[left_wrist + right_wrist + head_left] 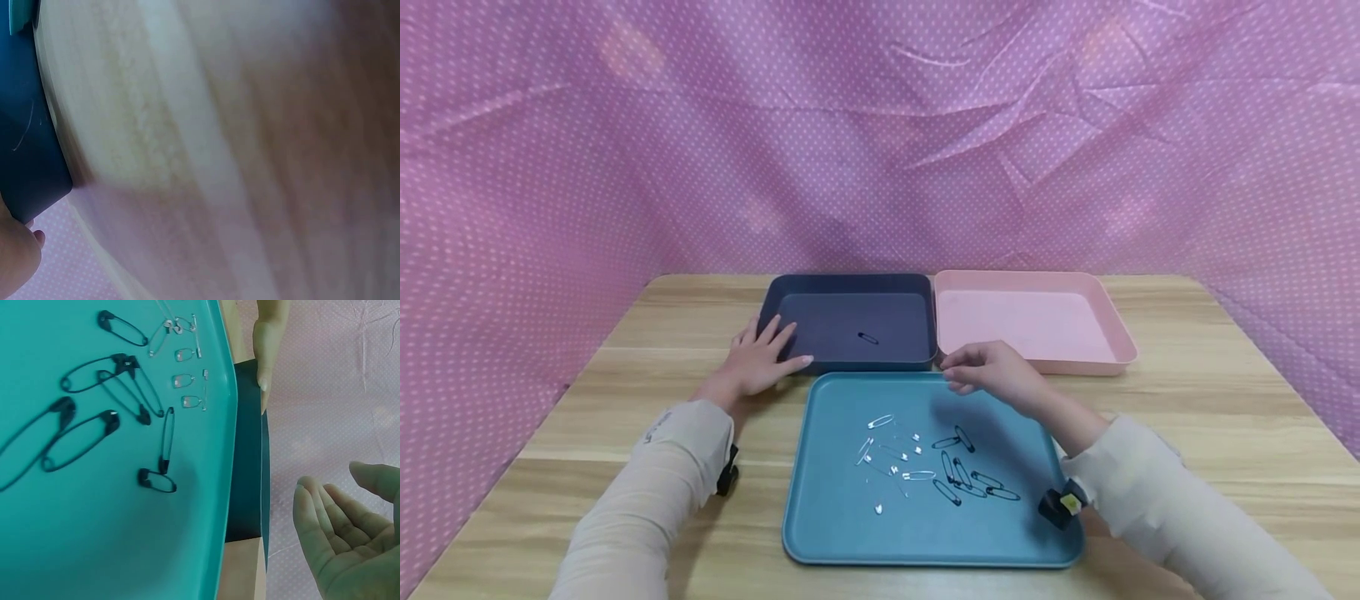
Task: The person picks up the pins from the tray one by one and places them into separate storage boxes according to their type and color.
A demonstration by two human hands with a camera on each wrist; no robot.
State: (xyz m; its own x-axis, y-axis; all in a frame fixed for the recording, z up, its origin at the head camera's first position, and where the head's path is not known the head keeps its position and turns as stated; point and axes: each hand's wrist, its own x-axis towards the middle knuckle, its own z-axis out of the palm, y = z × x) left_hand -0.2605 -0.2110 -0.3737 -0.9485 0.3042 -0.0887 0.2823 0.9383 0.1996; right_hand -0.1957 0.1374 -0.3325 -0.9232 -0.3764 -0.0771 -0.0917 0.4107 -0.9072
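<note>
My left hand (752, 362) rests at the near left corner of a dark navy tray (820, 312), its fingers spread over the rim. One black safety pin (868, 338) lies in that tray. Above the far edge of a teal tray (842, 533) hovers my right hand (996, 375). In the right wrist view the right hand (350, 544) has loosely bent fingers, the thumb apart and nothing between them. Several black safety pins (957, 501) lie on the right part of the teal tray. Smaller silver safety pins (919, 476) are scattered to their left.
A pink tray (1022, 317) stands to the right of the navy one, nearly touching it. All the trays sit on a wooden table (625, 417). Behind the table hangs a pink dotted cloth (850, 167).
</note>
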